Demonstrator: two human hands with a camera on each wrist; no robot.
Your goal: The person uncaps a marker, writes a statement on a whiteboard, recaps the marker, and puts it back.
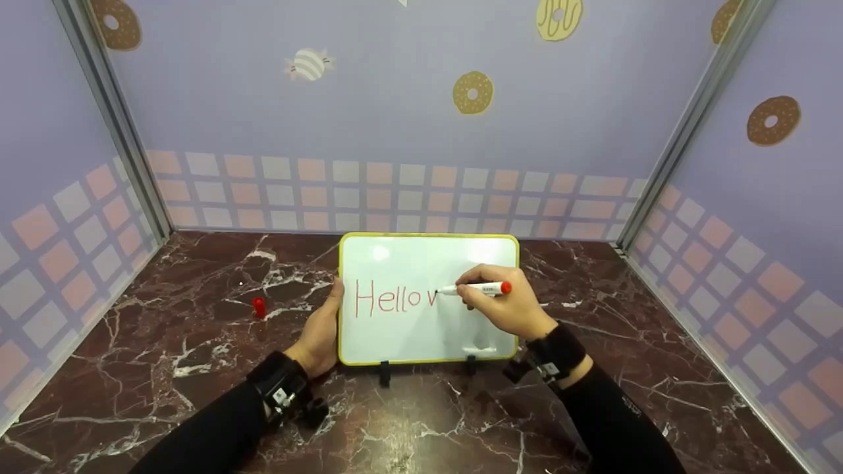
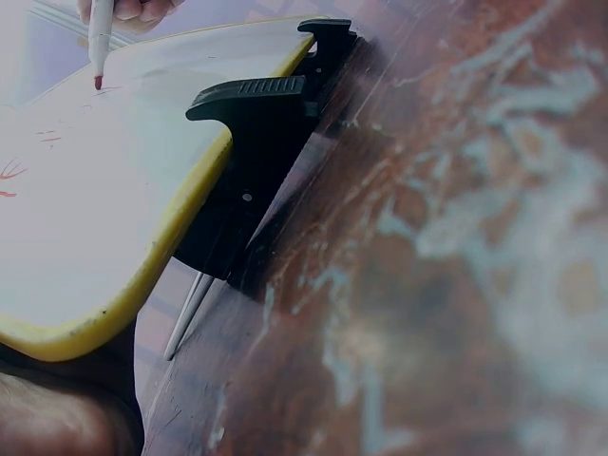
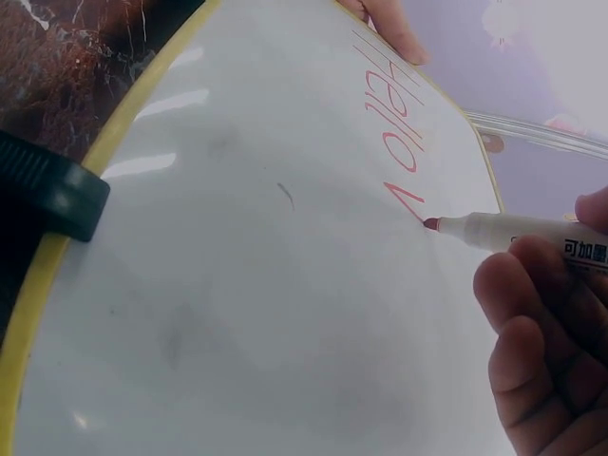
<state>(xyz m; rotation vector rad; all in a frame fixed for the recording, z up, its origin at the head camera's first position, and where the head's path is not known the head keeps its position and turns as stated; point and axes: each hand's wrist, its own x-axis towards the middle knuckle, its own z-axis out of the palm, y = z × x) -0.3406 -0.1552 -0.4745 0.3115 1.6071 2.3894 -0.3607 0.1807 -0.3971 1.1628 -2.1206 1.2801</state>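
A whiteboard (image 1: 408, 342) with a yellow rim leans upright on the table, with "Hello" and the start of another letter in red (image 1: 388, 299) across its middle. My right hand (image 1: 504, 299) pinches a white marker (image 3: 503, 230) with a red end; in the right wrist view its red tip meets the top of a V-shaped stroke. At the board's left edge, my left hand (image 1: 318, 336) holds the rim, thumb along the side and the other fingers mostly hidden behind. A red marker cap (image 1: 259, 307) lies on the table, left of the left hand.
Black stand clips (image 2: 252, 100) support the board's lower edge. Around it spreads a dark red marbled table (image 1: 217, 368). Patterned walls (image 1: 395, 118) enclose the back and both sides, with metal posts (image 1: 691, 125) at the corners.
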